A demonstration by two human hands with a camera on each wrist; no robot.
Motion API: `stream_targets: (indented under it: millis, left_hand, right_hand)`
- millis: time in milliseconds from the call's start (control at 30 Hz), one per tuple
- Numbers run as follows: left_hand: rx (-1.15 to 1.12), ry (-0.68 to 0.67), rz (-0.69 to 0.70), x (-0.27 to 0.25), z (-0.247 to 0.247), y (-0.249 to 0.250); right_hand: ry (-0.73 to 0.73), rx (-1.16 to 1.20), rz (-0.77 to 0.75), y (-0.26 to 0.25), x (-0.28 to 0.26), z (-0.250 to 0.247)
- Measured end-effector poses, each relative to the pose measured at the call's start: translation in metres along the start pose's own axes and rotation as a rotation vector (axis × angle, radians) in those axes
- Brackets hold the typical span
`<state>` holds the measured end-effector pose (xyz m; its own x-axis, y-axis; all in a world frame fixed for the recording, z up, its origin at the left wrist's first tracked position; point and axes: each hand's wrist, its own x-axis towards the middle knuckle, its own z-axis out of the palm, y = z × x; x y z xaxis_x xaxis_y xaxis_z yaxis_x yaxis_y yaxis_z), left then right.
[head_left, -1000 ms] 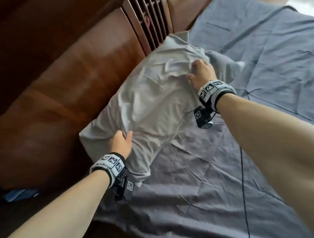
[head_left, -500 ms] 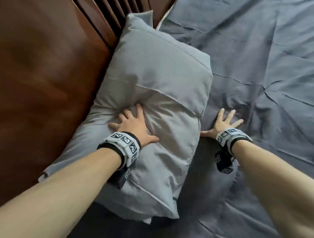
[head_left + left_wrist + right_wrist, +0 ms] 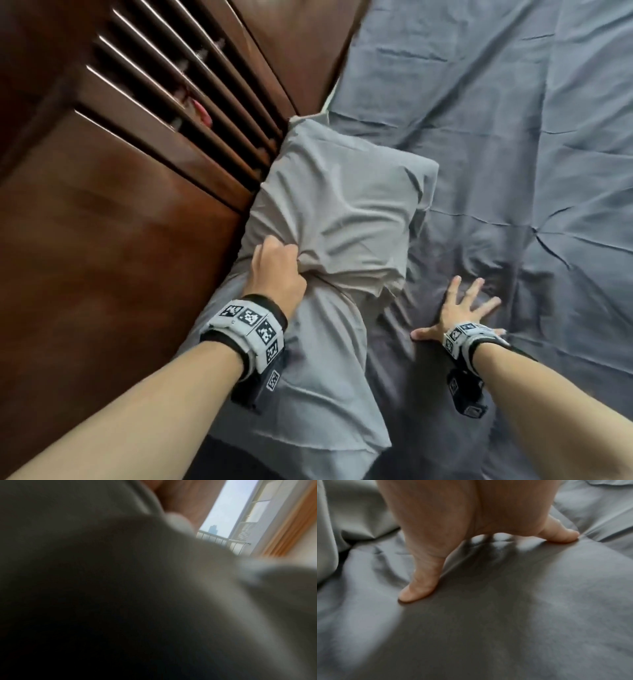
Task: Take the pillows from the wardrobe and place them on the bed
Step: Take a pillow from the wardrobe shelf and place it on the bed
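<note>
A grey pillow (image 3: 342,212) lies on the bed (image 3: 513,137) against the wooden headboard (image 3: 102,240), its upper part folded over. My left hand (image 3: 277,267) grips a bunch of its case near the middle. My right hand (image 3: 462,308) lies flat with spread fingers (image 3: 418,585) on the dark grey sheet, just right of the pillow. The left wrist view is mostly filled by blurred grey fabric (image 3: 120,601). A pillow edge (image 3: 327,534) shows at the left of the right wrist view.
The dark wooden headboard has a slatted panel (image 3: 178,102) at upper left. Wrinkled grey sheet covers the bed to the right and far side. A window with a railing (image 3: 228,520) shows in the left wrist view.
The pillow came down onto the bed by the headboard. My left hand went from pressing flat to gripping the case. My right hand let go and stays flat on the sheet.
</note>
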<state>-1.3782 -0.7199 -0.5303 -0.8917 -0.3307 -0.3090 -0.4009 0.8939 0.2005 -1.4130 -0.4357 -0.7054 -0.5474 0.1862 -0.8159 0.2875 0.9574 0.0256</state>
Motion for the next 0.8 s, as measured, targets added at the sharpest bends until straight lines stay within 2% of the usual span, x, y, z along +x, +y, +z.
stream_targets:
  millis: [167, 300, 367, 466, 500, 566, 633, 700, 733, 800]
  left_hand:
    - [-0.018, 0.143, 0.127, 0.078, -0.061, 0.051]
    - [-0.041, 0.236, 0.068, 0.140, -0.061, 0.080]
    - [0.036, 0.164, 0.020, 0.149, -0.047, 0.081]
    - [0.142, -0.094, -0.065, 0.139, -0.003, 0.058]
    - [0.139, -0.138, -0.081, 0.133, 0.013, 0.048]
    - [0.058, -0.142, -0.139, 0.117, 0.043, 0.027]
    - [-0.087, -0.122, -0.318, 0.101, 0.065, 0.006]
    - [-0.252, -0.181, -0.496, 0.094, 0.083, -0.016]
    - [-0.377, -0.208, -0.543, 0.092, 0.089, -0.023]
    - [-0.640, -0.161, -0.568, 0.092, 0.089, -0.028]
  right_hand:
    - [-0.031, 0.015, -0.005, -0.001, 0.003, -0.003]
    - [-0.028, 0.003, -0.006, 0.000, 0.006, -0.001]
    - [-0.027, -0.002, -0.007, 0.001, 0.008, 0.000]
    - [-0.020, 0.008, -0.014, 0.001, 0.010, 0.002]
    - [-0.020, 0.001, -0.019, 0.001, 0.011, 0.002]
    - [-0.015, 0.000, -0.016, 0.000, 0.011, 0.002]
    - [-0.006, -0.005, -0.013, 0.001, 0.010, 0.002]
    - [-0.004, -0.009, -0.017, 0.001, 0.012, 0.004]
    - [-0.001, -0.008, -0.016, 0.001, 0.013, 0.004]
    - [0.009, -0.015, -0.017, 0.001, 0.013, 0.006]
